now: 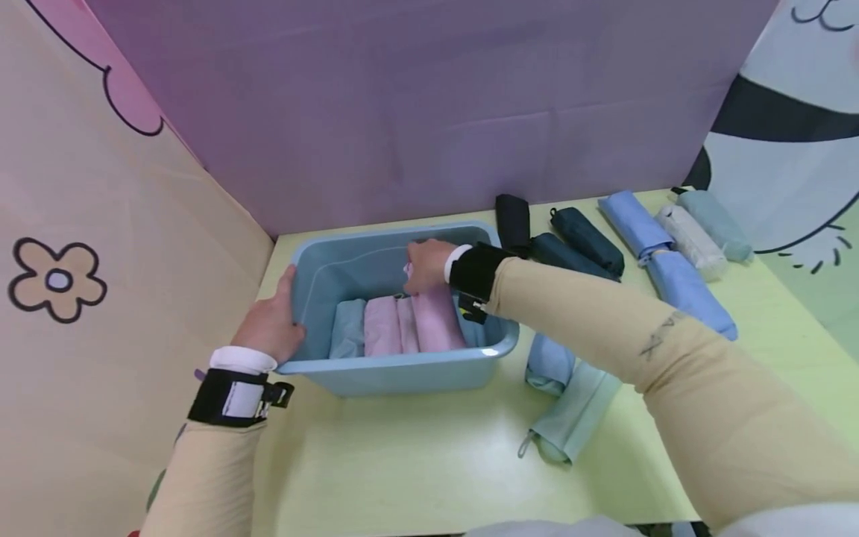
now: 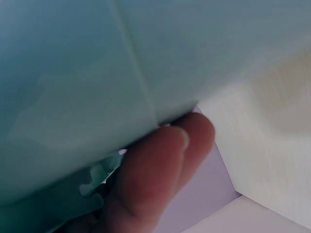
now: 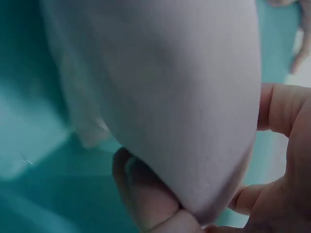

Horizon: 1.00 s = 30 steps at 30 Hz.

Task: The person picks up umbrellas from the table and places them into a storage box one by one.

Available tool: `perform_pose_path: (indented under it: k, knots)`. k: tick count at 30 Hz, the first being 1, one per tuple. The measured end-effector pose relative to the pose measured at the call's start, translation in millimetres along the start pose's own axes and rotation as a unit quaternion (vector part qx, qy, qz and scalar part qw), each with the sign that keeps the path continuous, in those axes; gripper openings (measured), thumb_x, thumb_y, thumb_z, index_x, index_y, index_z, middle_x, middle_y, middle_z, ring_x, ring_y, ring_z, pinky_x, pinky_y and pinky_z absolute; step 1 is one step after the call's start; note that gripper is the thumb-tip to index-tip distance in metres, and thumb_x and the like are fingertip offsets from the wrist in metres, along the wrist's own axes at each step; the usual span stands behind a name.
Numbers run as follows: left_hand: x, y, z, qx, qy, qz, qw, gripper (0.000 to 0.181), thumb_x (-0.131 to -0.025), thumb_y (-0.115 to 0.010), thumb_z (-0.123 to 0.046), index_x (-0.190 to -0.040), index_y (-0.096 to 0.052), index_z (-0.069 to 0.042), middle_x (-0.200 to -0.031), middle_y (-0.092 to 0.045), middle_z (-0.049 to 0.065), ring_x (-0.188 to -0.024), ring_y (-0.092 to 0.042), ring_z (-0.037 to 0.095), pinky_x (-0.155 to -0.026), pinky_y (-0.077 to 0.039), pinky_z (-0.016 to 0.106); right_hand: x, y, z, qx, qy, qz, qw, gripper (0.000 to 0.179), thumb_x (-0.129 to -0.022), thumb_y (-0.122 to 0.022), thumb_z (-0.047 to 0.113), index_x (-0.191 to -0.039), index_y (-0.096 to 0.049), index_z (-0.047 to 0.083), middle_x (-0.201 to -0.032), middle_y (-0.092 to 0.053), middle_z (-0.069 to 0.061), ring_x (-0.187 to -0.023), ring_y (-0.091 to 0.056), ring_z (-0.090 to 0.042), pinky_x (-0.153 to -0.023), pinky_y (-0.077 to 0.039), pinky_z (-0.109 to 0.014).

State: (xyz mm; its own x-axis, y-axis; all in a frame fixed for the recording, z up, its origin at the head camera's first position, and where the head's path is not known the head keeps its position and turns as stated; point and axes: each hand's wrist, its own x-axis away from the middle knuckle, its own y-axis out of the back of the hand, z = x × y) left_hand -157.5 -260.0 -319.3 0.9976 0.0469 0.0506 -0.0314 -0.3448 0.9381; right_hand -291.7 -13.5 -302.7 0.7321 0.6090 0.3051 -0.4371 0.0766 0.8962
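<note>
A blue plastic bin [image 1: 409, 377] stands on the table. My left hand [image 1: 268, 324] grips its left rim, with the fingers [image 2: 150, 179] against the outer wall. Inside the bin, my right hand [image 1: 429, 265] holds the far end of a pink folded umbrella [image 1: 438, 321]; in the right wrist view its fingers wrap round the end of the pale umbrella [image 3: 180, 97]. To the left of it lie another pink folded umbrella [image 1: 382, 327] and a light blue one [image 1: 347, 330], side by side. A blue one at the bin's right is partly hidden by the right wrist.
Right of the bin lie a black umbrella [image 1: 513, 224], dark green ones [image 1: 587, 240], blue ones [image 1: 634, 224], a white one [image 1: 693, 242] and a pale teal one [image 1: 716, 224]. Nearer me are a light green umbrella [image 1: 577, 410] and a blue one [image 1: 550, 362]. A purple backdrop [image 1: 416, 119] stands behind.
</note>
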Motion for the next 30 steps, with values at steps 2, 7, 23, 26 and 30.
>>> perform_pose_path:
  k: [2, 7, 23, 26, 30]
  knots:
    - [0.1, -0.8, -0.6, 0.003, 0.003, 0.003, 1.0000, 0.094, -0.079, -0.059, 0.000, -0.153, 0.000, -0.002, -0.083, -0.061, 0.028, -0.063, -0.059, 0.033, -0.057, -0.047, 0.043, -4.8, -7, -3, 0.015, -0.002, 0.015, 0.9998, 0.045, -0.080, -0.065, 0.029, -0.115, -0.050, 0.007, -0.106, -0.060, -0.007, -0.092, -0.056, -0.019, -0.077, -0.046, -0.030]
    - [-0.6, -2.8, -1.9, 0.004, 0.008, 0.004, 1.0000, 0.096, -0.077, -0.059, 0.001, -0.153, 0.000, -0.003, -0.088, -0.061, 0.031, -0.064, -0.059, 0.034, -0.057, -0.047, 0.043, -12.6, -14, -4, 0.021, -0.014, 0.045, 0.9987, 0.046, -0.078, -0.064, 0.024, -0.115, -0.050, 0.002, -0.104, -0.054, -0.008, -0.086, -0.050, -0.019, -0.071, -0.042, -0.027]
    - [-1.7, -2.0, 1.5, 0.014, 0.003, 0.004, 0.9999, 0.095, -0.078, -0.057, 0.000, -0.153, 0.002, -0.004, -0.076, -0.060, 0.024, -0.058, -0.057, 0.030, -0.052, -0.044, 0.038, -10.8, -17, -5, -0.077, -0.137, 0.160, 0.9745, 0.017, -0.081, -0.063, 0.027, -0.088, -0.069, 0.012, -0.100, -0.054, -0.004, -0.089, -0.049, -0.021, -0.069, -0.041, -0.033]
    - [-2.6, -2.2, 2.7, 0.012, 0.004, 0.003, 0.9999, 0.096, -0.078, -0.057, -0.001, -0.153, 0.003, -0.004, -0.078, -0.060, 0.025, -0.059, -0.058, 0.031, -0.053, -0.044, 0.039, -11.5, -18, -6, -0.125, -0.171, 0.155, 0.9649, 0.016, -0.080, -0.066, 0.026, -0.088, -0.073, 0.013, -0.102, -0.054, -0.004, -0.087, -0.049, -0.021, -0.064, -0.042, -0.033]
    - [-4.8, -3.0, 3.3, 0.008, 0.000, 0.001, 1.0000, 0.096, -0.078, -0.058, -0.001, -0.153, 0.003, -0.003, -0.077, -0.060, 0.025, -0.060, -0.058, 0.032, -0.054, -0.045, 0.040, -14.8, -20, -8, -0.120, -0.176, 0.156, 0.9645, 0.017, -0.081, -0.066, 0.026, -0.089, -0.074, 0.013, -0.096, -0.053, -0.004, -0.082, -0.049, -0.020, -0.061, -0.041, -0.031]
